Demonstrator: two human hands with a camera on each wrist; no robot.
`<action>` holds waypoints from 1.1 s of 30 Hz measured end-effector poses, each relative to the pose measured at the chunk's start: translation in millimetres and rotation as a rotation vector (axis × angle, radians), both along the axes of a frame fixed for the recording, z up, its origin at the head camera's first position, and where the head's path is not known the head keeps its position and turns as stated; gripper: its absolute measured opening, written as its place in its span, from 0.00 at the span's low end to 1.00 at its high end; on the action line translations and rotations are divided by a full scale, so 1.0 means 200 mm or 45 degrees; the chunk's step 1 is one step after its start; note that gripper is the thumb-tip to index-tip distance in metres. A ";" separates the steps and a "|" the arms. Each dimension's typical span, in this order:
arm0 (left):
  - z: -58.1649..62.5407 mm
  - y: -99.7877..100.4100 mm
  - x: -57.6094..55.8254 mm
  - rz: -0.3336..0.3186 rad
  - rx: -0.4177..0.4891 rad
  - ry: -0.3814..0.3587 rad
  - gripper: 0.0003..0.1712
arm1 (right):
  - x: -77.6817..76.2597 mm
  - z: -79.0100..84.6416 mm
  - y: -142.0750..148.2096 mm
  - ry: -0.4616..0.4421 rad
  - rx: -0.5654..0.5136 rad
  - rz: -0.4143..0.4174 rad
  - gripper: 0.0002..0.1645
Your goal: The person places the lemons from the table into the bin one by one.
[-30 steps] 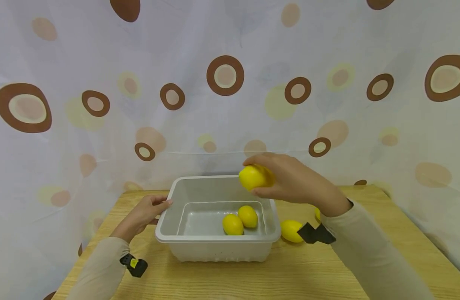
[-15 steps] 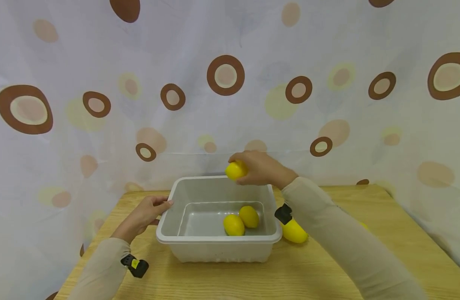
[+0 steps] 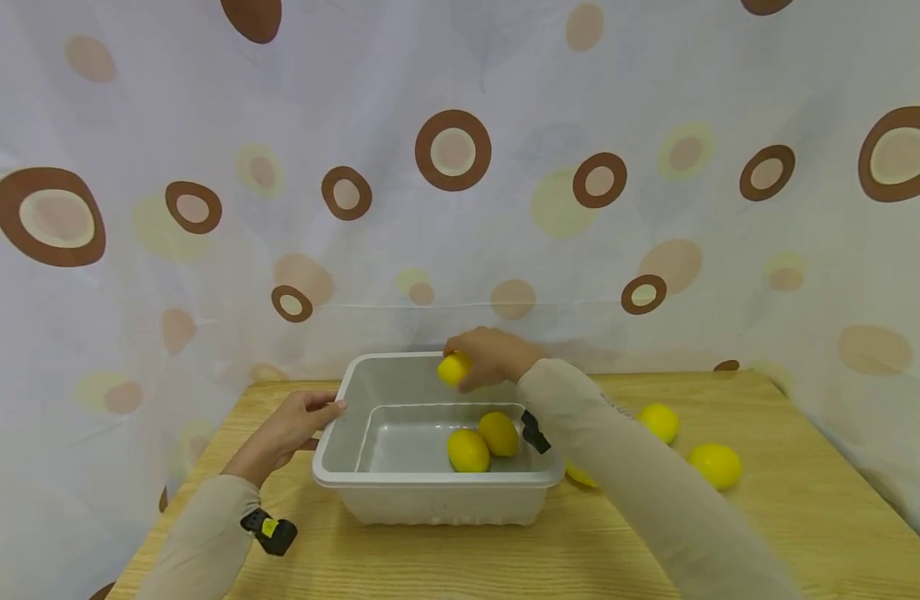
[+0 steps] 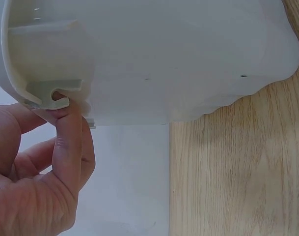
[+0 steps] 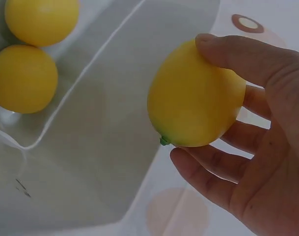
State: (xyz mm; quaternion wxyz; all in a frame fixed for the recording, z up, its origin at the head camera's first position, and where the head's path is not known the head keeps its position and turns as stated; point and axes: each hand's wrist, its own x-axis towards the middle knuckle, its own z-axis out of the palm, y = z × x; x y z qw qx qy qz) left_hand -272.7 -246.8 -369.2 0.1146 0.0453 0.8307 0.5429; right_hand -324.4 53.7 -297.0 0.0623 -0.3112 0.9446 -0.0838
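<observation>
My right hand (image 3: pixel 490 357) holds a yellow lemon (image 3: pixel 454 369) above the back right part of a grey-white plastic basin (image 3: pixel 437 480). Thumb on one side and fingers on the other, it grips the fruit, whose green stem tip shows in the right wrist view. Inside the basin, on its floor, two lemons lie side by side, a front lemon (image 3: pixel 468 451) and a rear lemon (image 3: pixel 498 434). At the left rim, my left hand (image 3: pixel 298 423) pinches the basin's edge, thumb on top; the left wrist view shows its fingers curled under the lip.
Right of the basin, on the wooden table (image 3: pixel 430 562), lie a far lemon (image 3: pixel 659 422), a lemon (image 3: pixel 716 466) farther right, and another lemon (image 3: pixel 580 475) partly hidden by the right sleeve. A patterned curtain (image 3: pixel 460 250) hangs behind the table.
My right hand has carried the lemon leftward, then down toward the basin. The sleeve's shift uncovers the lemons on the right. My left hand stays on the rim.
</observation>
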 end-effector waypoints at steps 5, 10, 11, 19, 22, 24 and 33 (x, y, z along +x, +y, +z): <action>-0.01 0.00 -0.01 0.002 0.007 0.000 0.30 | -0.04 -0.09 -0.02 -0.041 0.009 -0.060 0.29; -0.01 -0.01 -0.02 0.009 0.011 -0.001 0.29 | -0.04 -0.16 -0.04 -0.039 -0.016 -0.101 0.28; -0.01 -0.01 -0.01 0.006 0.011 0.000 0.29 | -0.03 -0.17 -0.04 -0.055 -0.016 -0.110 0.28; -0.01 -0.01 -0.01 0.007 0.029 0.003 0.28 | -0.04 -0.26 -0.06 -0.089 0.016 -0.160 0.27; -0.02 0.00 -0.01 0.017 0.030 -0.001 0.27 | -0.04 -0.30 -0.06 -0.083 0.052 -0.178 0.26; -0.02 0.00 -0.01 0.010 0.022 0.001 0.28 | -0.04 -0.32 -0.07 -0.112 0.048 -0.198 0.25; -0.02 -0.01 -0.01 0.026 0.020 -0.004 0.28 | -0.02 -0.35 -0.08 -0.150 0.043 -0.252 0.29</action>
